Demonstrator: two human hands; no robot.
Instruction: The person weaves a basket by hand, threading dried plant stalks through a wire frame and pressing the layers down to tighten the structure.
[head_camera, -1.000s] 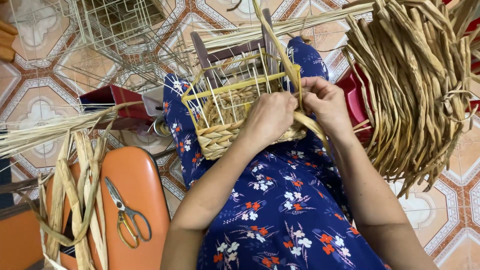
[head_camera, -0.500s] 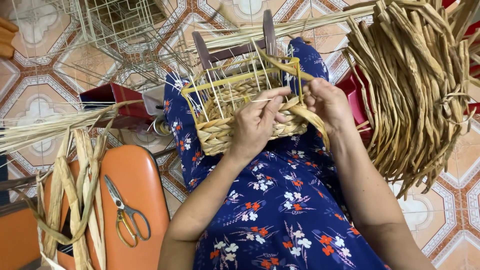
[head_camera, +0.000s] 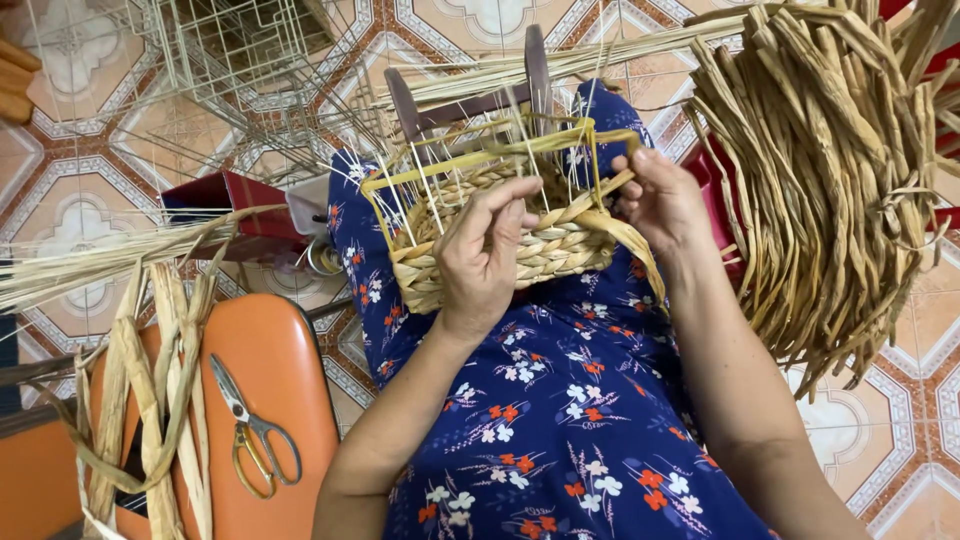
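A half-woven basket (head_camera: 440, 275) rests on my lap, its wire frame with a yellow rim (head_camera: 470, 160) rising above rows of braided straw. My left hand (head_camera: 485, 250) presses on the woven front wall, fingers bent over the top row. At the basket's right corner my right hand (head_camera: 665, 200) pinches a flat straw strand (head_camera: 630, 235) that curves down along the basket's side. My blue flowered dress (head_camera: 560, 420) fills the lower middle.
A big bundle of dried straw strands (head_camera: 830, 180) hangs at the right. An orange stool (head_camera: 285, 380) at the lower left carries scissors (head_camera: 245, 425) and loose strands (head_camera: 160, 400). Bare wire frames (head_camera: 230, 60) stand on the tiled floor behind; a red box (head_camera: 225, 195) sits nearby.
The basket has tipped so its front wall faces me. My left hand slid from the top edge down onto the wall. My right hand drew the strand around the right corner.
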